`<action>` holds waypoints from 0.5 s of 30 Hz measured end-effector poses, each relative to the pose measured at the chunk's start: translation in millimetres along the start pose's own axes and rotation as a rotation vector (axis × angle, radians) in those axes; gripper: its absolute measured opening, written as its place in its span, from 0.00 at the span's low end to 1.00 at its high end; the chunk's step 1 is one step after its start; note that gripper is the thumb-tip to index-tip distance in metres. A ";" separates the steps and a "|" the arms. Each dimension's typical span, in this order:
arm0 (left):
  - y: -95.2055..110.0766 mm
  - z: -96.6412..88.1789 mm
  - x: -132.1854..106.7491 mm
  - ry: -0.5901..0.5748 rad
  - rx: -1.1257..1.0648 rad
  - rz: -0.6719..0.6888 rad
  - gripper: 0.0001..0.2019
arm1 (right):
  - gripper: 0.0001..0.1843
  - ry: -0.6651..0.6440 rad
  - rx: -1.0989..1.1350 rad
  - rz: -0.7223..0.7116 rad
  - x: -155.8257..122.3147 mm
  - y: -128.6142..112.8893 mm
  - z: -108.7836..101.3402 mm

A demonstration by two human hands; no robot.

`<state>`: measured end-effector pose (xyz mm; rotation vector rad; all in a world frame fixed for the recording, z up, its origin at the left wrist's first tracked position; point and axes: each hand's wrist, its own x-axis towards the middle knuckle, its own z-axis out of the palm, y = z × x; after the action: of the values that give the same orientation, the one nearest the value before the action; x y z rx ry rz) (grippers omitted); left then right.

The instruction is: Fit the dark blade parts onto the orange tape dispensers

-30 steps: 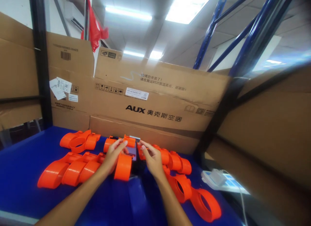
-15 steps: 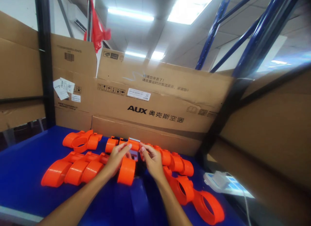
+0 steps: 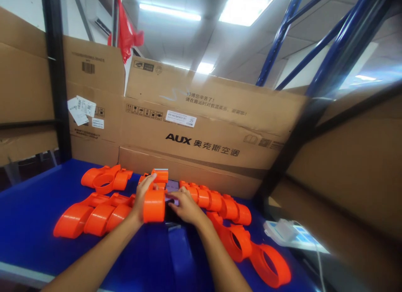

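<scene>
My left hand [image 3: 142, 200] is closed around an orange plastic piece with a wide ring-like band [image 3: 153, 206]. Its upper end, edged in silver-white, rises above the thumb. To the right of that piece, my right hand [image 3: 186, 205] has its fingers bent and drawn together over a small dark area. What they pinch there, if anything, is hidden. Just behind the right fingertips lies a flat, screen-like grey rectangle [image 3: 172, 186]. More orange band pieces stand behind my left hand, partly covered by it.
Rows of orange band pieces lie on the blue table [image 3: 28, 204], to the left [image 3: 73, 218] and right [image 3: 230, 208]. A cardboard wall [image 3: 201, 158] closes off the back. Dark posts [image 3: 58, 95] flank it. A white power strip with a plug [image 3: 284, 233] lies at the right.
My left hand has shifted left with the orange piece. My right hand has left that piece and dropped lower, beside the grey rectangle, which is now more exposed.
</scene>
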<state>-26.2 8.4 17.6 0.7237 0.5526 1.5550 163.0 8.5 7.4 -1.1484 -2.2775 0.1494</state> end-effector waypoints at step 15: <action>-5.6 10.5 -9.5 -0.030 0.122 0.040 0.19 | 0.14 0.349 0.208 0.002 -3.8 -18.2 -30.8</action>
<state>-14.4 -1.0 19.5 0.8538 0.6187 1.5547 168.6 -10.5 37.5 -0.9833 -1.9052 0.1680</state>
